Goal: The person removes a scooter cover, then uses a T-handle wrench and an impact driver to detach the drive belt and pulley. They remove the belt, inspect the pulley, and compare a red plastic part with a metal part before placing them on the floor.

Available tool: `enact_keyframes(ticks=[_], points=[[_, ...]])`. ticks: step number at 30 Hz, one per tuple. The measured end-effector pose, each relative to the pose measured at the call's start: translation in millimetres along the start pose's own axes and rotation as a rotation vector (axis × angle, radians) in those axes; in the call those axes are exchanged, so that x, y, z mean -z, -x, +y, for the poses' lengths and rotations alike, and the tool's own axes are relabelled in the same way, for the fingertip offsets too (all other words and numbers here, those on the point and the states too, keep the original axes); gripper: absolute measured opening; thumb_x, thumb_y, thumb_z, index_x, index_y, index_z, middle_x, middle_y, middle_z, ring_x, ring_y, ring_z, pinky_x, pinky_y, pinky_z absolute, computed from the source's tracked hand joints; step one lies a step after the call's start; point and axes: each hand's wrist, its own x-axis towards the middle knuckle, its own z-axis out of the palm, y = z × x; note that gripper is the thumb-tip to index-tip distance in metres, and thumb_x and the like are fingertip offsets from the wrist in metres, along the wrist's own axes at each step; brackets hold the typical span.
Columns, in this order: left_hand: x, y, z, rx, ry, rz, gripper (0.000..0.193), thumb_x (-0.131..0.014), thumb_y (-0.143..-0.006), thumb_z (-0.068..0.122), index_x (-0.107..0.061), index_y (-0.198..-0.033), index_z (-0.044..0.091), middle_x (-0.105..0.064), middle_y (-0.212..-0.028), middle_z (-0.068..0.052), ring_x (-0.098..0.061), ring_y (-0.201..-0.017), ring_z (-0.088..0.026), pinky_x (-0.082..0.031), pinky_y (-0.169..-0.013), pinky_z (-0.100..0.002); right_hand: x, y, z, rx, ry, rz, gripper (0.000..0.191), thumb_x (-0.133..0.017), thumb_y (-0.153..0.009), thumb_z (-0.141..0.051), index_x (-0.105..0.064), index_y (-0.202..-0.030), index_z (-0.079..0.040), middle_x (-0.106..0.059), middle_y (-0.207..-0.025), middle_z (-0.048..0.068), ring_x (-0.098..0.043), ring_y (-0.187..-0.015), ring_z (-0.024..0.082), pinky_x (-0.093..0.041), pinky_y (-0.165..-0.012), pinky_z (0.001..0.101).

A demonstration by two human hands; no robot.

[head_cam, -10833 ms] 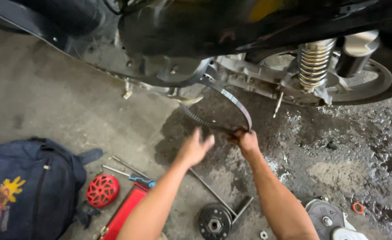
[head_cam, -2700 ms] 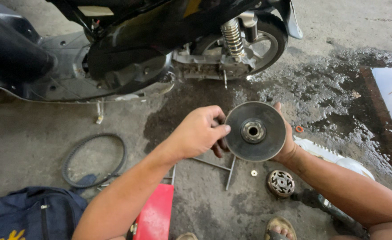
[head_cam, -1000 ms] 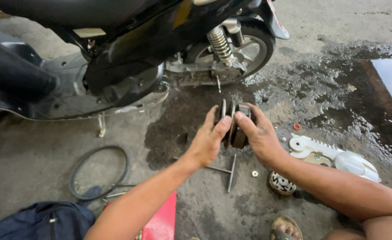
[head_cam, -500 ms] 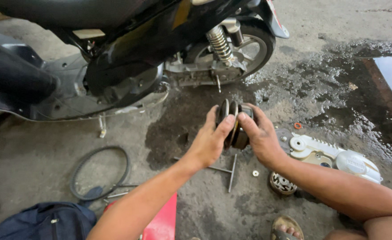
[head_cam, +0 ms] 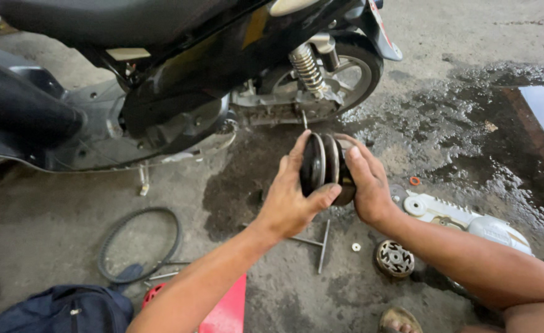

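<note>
My left hand [head_cam: 291, 200] and right hand [head_cam: 365, 188] both clasp the pulley assembly [head_cam: 325, 168], held edge-on above the stained floor [head_cam: 247, 185] near the scooter [head_cam: 179, 80]. I judge the discs should be kept squarely aligned, fingers off the groove. The drive belt [head_cam: 137, 245] lies at the left.

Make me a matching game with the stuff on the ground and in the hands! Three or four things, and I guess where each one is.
Things:
1. round metal pulley
2. black rubber belt
3. white engine cover
4. T-shaped wrench

Places:
A. lying in a loop on the concrete, near the blue bag
B. flat on the floor under the two hands
C. held between the left hand and right hand
D. on the wet floor beyond the right forearm

Pairs: 1-C, 2-A, 3-D, 4-B
</note>
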Motion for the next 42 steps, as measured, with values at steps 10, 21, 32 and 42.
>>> enact_keyframes(ticks=[10,21,32,42], points=[[12,-15,-17,-0.600,-0.169,0.128,0.113,-0.080,-0.083,0.049,-0.015,-0.168,0.011,-0.027,-0.162,-0.033,-0.032,-0.151,-0.049,-0.036,-0.125,-0.053,-18,-16,-29,-0.290,-0.239,-0.004,0.063,-0.038,-0.105,-0.048,-0.054,-0.143,0.000,-0.068,-0.129,0.015,-0.066,-0.114,0.026,-0.052,-0.102,0.0415],[7,-22,-32,-0.568,0.068,0.210,0.091,-0.072,-0.092,0.049,-0.036,-0.160,0.000,-0.043,-0.162,-0.027,-0.041,-0.156,-0.041,-0.035,-0.131,-0.045,-50,-2,-16,-0.009,-0.366,0.053,0.083,-0.066,-0.090,-0.038,-0.036,-0.158,-0.002,-0.056,-0.138,0.017,-0.058,-0.126,0.028,-0.046,-0.109,0.0398],[-15,-34,-11,-0.606,0.277,0.411,0.092,-0.072,-0.092,0.051,-0.040,-0.160,-0.002,-0.045,-0.162,-0.026,-0.046,-0.149,-0.037,-0.038,-0.126,-0.041,-48,-17,-49,0.235,-0.125,0.030,0.088,-0.066,-0.087,-0.041,-0.041,-0.156,0.007,-0.062,-0.139,0.020,-0.063,-0.125,0.028,-0.049,-0.111,0.0371],[3,-34,7,-0.724,0.012,0.384,0.096,-0.080,-0.086,0.042,-0.035,-0.162,0.005,-0.043,-0.160,-0.024,-0.045,-0.143,-0.039,-0.038,-0.123,-0.046,-53,-22,-60,0.024,-0.423,0.002,0.075,-0.057,-0.090,-0.039,-0.042,-0.151,0.002,-0.060,-0.138,0.019,-0.060,-0.126,0.030,-0.045,-0.113,0.0413]])
